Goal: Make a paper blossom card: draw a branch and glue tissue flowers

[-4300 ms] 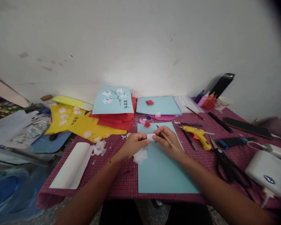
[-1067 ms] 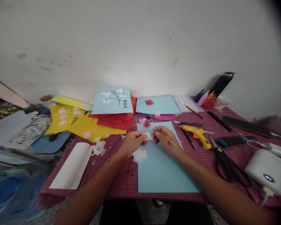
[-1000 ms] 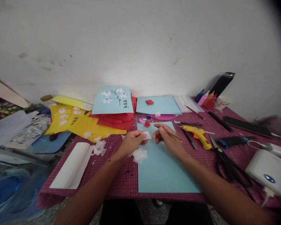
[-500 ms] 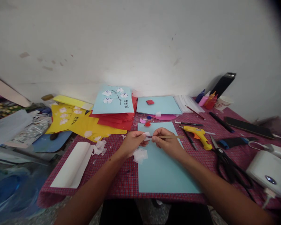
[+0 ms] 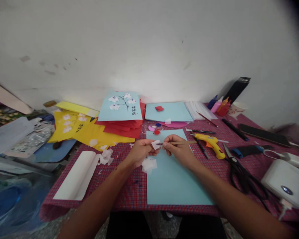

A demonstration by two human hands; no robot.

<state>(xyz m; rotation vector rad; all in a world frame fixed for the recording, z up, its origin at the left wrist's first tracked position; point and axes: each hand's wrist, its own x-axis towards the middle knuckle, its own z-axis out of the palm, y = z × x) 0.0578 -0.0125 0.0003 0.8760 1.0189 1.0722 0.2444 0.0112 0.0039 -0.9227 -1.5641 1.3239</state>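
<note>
My left hand (image 5: 143, 151) pinches a small white paper piece (image 5: 155, 144) above the left edge of a light blue sheet (image 5: 176, 186). Closed around a thin brown stick-like tool (image 5: 183, 142), my right hand (image 5: 176, 149) holds its dark tip against or very near the paper piece. White paper squares (image 5: 149, 165) lie below my left hand, partly on the sheet. Just behind my hands are small dishes or lids of pink, blue and red (image 5: 156, 132).
Behind stand a blue card with white flowers (image 5: 107, 111) and blue sheets (image 5: 174, 112). To the right lie a yellow glue gun (image 5: 210, 142), black scissors (image 5: 239, 169) and a white box (image 5: 285, 184). A folded white paper (image 5: 76, 176) and yellow cards (image 5: 87, 132) lie left.
The white paper piece in my left hand has turned and shows more of its flat face. My right hand has shifted very slightly, still with the brown tool.
</note>
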